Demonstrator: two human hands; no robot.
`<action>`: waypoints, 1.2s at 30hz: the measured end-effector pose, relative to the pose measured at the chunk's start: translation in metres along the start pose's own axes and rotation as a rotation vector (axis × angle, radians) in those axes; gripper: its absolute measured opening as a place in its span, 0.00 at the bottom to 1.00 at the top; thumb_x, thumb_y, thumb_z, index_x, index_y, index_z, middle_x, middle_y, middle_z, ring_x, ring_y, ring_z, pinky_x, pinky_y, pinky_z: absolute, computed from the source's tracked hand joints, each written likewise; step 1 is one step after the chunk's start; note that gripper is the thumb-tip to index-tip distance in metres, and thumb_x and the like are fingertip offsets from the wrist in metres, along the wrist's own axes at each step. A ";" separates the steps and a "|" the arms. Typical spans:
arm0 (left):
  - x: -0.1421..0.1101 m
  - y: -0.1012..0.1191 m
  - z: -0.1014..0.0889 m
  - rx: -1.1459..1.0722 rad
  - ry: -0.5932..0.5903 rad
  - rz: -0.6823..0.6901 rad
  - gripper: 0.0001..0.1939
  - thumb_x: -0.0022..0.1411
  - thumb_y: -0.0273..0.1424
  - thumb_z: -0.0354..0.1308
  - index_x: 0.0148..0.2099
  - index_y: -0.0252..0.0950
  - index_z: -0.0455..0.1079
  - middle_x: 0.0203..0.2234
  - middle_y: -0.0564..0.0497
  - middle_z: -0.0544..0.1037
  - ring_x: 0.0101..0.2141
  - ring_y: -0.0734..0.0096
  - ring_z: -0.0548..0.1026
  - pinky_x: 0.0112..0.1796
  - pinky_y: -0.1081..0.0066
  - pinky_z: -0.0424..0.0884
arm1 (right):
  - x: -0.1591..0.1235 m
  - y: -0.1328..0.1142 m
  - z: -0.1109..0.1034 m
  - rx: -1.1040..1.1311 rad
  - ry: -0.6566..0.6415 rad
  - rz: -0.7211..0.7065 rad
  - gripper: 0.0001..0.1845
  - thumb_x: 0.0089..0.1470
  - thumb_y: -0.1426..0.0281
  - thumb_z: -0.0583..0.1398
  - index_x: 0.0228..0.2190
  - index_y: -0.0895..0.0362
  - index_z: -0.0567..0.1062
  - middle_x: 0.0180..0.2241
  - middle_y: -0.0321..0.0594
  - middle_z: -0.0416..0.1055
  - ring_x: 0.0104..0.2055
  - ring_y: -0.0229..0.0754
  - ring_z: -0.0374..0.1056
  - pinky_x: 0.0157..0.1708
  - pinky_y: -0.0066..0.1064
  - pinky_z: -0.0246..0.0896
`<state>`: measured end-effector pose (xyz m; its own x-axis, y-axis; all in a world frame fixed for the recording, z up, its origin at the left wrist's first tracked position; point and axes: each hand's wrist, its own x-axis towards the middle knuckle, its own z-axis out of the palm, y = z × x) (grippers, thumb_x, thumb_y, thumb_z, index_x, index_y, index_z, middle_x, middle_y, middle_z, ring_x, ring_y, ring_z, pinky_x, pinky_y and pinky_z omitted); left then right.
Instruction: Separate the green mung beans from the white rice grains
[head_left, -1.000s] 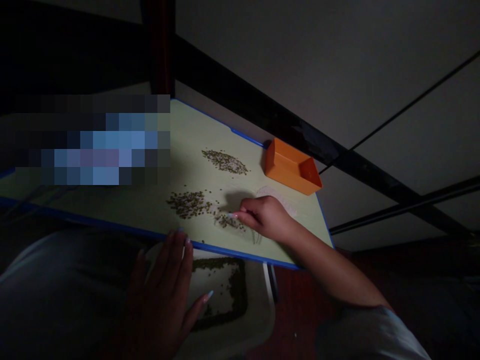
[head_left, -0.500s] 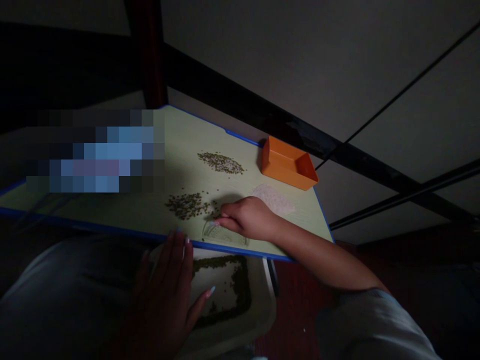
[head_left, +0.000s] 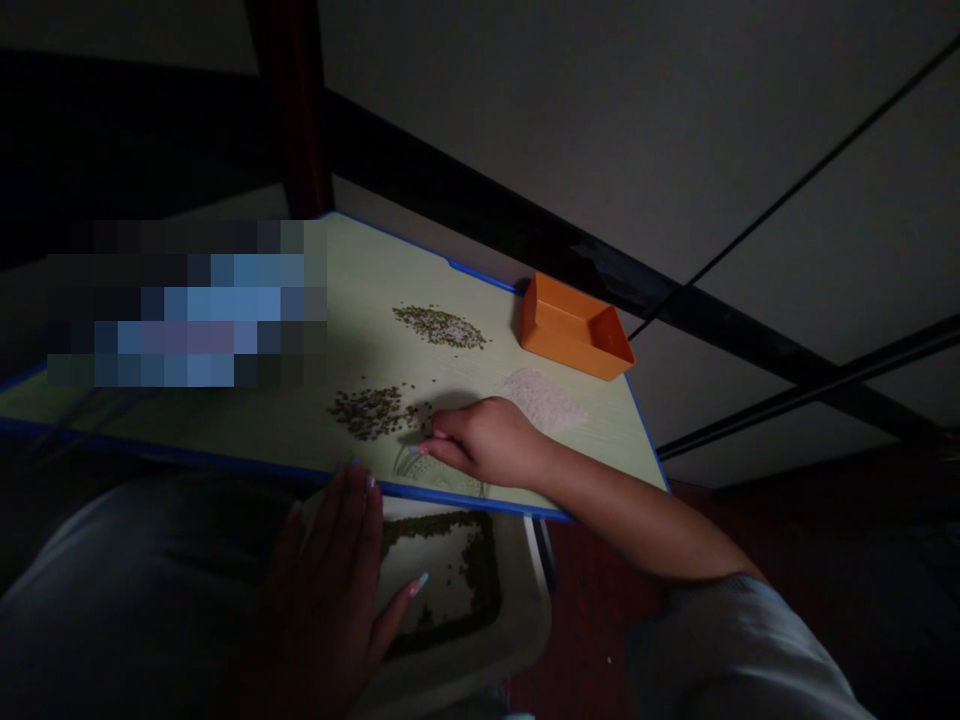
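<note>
My right hand (head_left: 487, 440) lies on the pale green table (head_left: 360, 290), fingers pressed together and curled, fingertips at the edge of the near pile of small green beans (head_left: 371, 410). Whether anything is pinched in them is hidden. A faint patch of white grains (head_left: 416, 465) shows beside the fingertips. A second green bean pile (head_left: 441, 326) lies farther back. My left hand (head_left: 337, 580) rests flat with fingers spread on the white tray (head_left: 517, 610) below the table's edge; the tray holds green beans.
An orange rectangular box (head_left: 576, 328) stands at the table's far right corner. A heap of white grains (head_left: 544, 400) lies just behind my right hand. A blurred-out patch covers the table's left. Dark bars cross the wall behind.
My right hand has slid left along the near edge toward the near bean pile, sweeping the scattered beans away and uncovering the white heap behind it. The left hand stays on the tray.
</note>
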<state>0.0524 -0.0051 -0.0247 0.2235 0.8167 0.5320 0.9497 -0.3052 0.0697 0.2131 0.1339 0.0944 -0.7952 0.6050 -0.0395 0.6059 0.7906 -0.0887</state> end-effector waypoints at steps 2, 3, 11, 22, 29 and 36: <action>0.001 0.000 0.000 0.001 0.004 0.006 0.42 0.58 0.46 0.46 0.64 0.19 0.43 0.62 0.25 0.55 0.63 0.42 0.52 0.58 0.46 0.52 | 0.001 0.003 0.001 -0.030 0.016 0.042 0.23 0.62 0.55 0.48 0.30 0.57 0.74 0.25 0.39 0.73 0.25 0.35 0.62 0.25 0.30 0.38; 0.001 -0.001 0.000 0.002 0.003 0.008 0.42 0.58 0.46 0.46 0.64 0.19 0.43 0.62 0.25 0.56 0.63 0.42 0.52 0.58 0.46 0.52 | 0.001 0.005 0.001 -0.047 0.024 0.067 0.23 0.62 0.55 0.48 0.31 0.57 0.74 0.25 0.39 0.73 0.24 0.35 0.62 0.25 0.30 0.38; 0.002 0.001 0.000 -0.014 -0.010 -0.018 0.42 0.58 0.46 0.45 0.64 0.20 0.42 0.62 0.25 0.55 0.63 0.41 0.52 0.58 0.43 0.51 | -0.024 0.028 -0.002 -0.089 0.033 0.275 0.21 0.61 0.57 0.50 0.30 0.58 0.74 0.23 0.39 0.72 0.22 0.35 0.60 0.25 0.29 0.39; 0.002 0.004 -0.003 -0.063 -0.056 -0.070 0.41 0.59 0.45 0.45 0.66 0.25 0.38 0.64 0.27 0.52 0.64 0.42 0.50 0.58 0.42 0.53 | -0.088 0.050 0.004 0.278 0.209 0.486 0.18 0.59 0.59 0.53 0.25 0.58 0.70 0.19 0.32 0.62 0.22 0.31 0.53 0.24 0.25 0.41; 0.005 0.008 -0.006 -0.148 -0.048 -0.144 0.41 0.58 0.45 0.46 0.67 0.32 0.35 0.65 0.33 0.50 0.64 0.46 0.50 0.59 0.40 0.49 | -0.098 0.037 0.005 0.162 0.217 0.621 0.19 0.59 0.59 0.52 0.24 0.57 0.70 0.19 0.34 0.65 0.21 0.32 0.54 0.23 0.26 0.39; 0.003 0.003 -0.003 -0.141 -0.038 -0.111 0.44 0.56 0.47 0.49 0.66 0.31 0.36 0.65 0.32 0.49 0.64 0.44 0.50 0.59 0.40 0.49 | -0.092 0.046 0.000 -0.083 0.163 0.788 0.20 0.60 0.58 0.50 0.28 0.57 0.74 0.24 0.42 0.73 0.23 0.36 0.60 0.24 0.29 0.39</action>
<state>0.0556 -0.0047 -0.0205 0.1296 0.8662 0.4826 0.9296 -0.2755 0.2449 0.3140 0.1147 0.0944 -0.1248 0.9884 0.0867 0.9917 0.1271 -0.0213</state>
